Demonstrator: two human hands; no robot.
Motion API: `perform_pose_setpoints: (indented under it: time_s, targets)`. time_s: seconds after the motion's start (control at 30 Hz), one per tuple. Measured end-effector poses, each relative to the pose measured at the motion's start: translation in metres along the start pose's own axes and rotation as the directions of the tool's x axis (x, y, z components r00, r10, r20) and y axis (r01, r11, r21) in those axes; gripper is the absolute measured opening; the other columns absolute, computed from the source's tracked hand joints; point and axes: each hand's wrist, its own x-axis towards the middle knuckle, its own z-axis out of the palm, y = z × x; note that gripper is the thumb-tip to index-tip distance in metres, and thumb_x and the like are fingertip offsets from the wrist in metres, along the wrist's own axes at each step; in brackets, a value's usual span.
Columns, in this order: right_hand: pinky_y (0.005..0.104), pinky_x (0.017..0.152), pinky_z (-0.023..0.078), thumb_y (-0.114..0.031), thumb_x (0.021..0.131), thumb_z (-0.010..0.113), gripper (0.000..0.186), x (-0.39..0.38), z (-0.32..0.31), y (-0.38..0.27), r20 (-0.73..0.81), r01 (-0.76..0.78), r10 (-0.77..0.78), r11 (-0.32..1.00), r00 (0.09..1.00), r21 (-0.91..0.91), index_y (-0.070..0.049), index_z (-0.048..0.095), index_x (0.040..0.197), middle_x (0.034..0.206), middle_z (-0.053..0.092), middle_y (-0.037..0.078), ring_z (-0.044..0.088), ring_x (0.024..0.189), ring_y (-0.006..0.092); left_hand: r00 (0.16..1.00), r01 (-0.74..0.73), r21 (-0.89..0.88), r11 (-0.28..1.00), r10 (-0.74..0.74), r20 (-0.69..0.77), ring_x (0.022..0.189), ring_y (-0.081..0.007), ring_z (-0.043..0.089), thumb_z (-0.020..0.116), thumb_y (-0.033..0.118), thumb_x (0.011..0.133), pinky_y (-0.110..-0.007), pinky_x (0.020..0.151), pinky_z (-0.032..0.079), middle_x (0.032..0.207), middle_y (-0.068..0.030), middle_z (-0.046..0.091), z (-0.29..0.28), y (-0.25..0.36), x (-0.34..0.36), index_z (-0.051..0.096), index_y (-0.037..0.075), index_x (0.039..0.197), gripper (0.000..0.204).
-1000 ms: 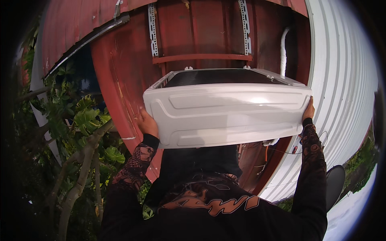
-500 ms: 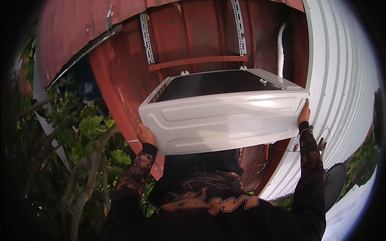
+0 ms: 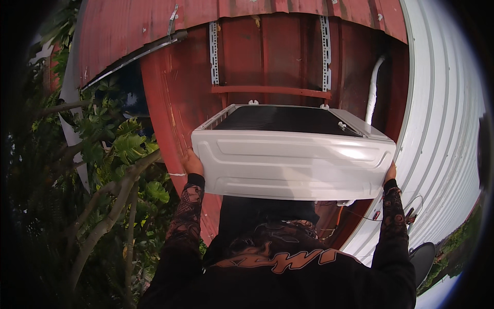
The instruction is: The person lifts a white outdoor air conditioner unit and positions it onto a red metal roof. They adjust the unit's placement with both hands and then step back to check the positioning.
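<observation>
A white air conditioner outdoor unit (image 3: 296, 165), with a black finned coil (image 3: 285, 121) showing on top, is held level in front of my body. Around its left end wraps my left hand (image 3: 193, 162), partly hidden by the casing. At the opposite end, my right hand (image 3: 390, 171) presses against the side edge, with most of its fingers out of sight. Small white feet (image 3: 253, 102) stick out along the unit's far edge, close below a red crossbar (image 3: 270, 91). What supports the underside, apart from my hands, cannot be seen.
Two slotted metal rails (image 3: 214, 54) run down the red corrugated wall (image 3: 288, 51) to the crossbar. A white-wrapped pipe (image 3: 375, 90) stands right of them, beside white corrugated sheeting (image 3: 442, 103). Branches (image 3: 110, 213) and leaves crowd the left. Loose wires (image 3: 355, 212) hang lower right.
My view has turned slightly, so the wall, rails and unit sit further right and lower, and the unit looks more level. Both hands keep their hold on its ends.
</observation>
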Motion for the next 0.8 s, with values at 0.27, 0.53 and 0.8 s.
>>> perform_pose_setpoints:
  time_s: [0.27, 0.53, 0.8]
  targets:
    - [0.0362, 0.084, 0.054, -0.045, 0.096, 0.047, 0.052, 0.019, -0.008, 0.012, -0.004, 0.076, -0.076, 0.997, 0.997, 0.018, -0.003, 0.066, 0.119, 0.109, 0.070, 0.012, 0.068, 0.094, 0.0259, 1.000, 0.010, 0.042, 0.999, -0.011, 0.024, 0.088, -0.0374, 0.068, 0.045, 0.044, 0.095, -0.044, 0.082, 0.049, 0.088, -0.0243, 0.070, -0.009, 0.017, -0.012, 0.069, -0.006, 0.101, 0.056]
    - [0.0352, 0.086, 0.053, -0.042, 0.099, 0.045, 0.050, 0.009, 0.003, 0.011, 0.079, 0.161, -0.165, 0.986, 0.983, 0.049, -0.002, 0.062, 0.125, 0.111, 0.069, 0.009, 0.067, 0.096, 0.0241, 0.998, -0.051, 0.135, 0.990, 0.047, 0.029, 0.096, -0.0449, 0.064, 0.039, 0.046, 0.094, -0.050, 0.085, 0.048, 0.097, -0.0281, 0.068, -0.013, 0.006, 0.006, 0.069, -0.003, 0.102, 0.058]
    - [0.0387, 0.095, 0.050, -0.048, 0.098, 0.042, 0.054, -0.054, 0.039, 0.014, 0.141, 0.115, -0.123, 0.991, 0.982, 0.067, -0.007, 0.059, 0.129, 0.120, 0.067, 0.009, 0.063, 0.108, 0.0268, 0.999, -0.024, 0.114, 0.993, 0.021, 0.030, 0.097, -0.0477, 0.063, 0.037, 0.044, 0.093, -0.051, 0.085, 0.047, 0.097, -0.0296, 0.066, -0.074, 0.016, 0.028, 0.067, -0.005, 0.101, 0.058]
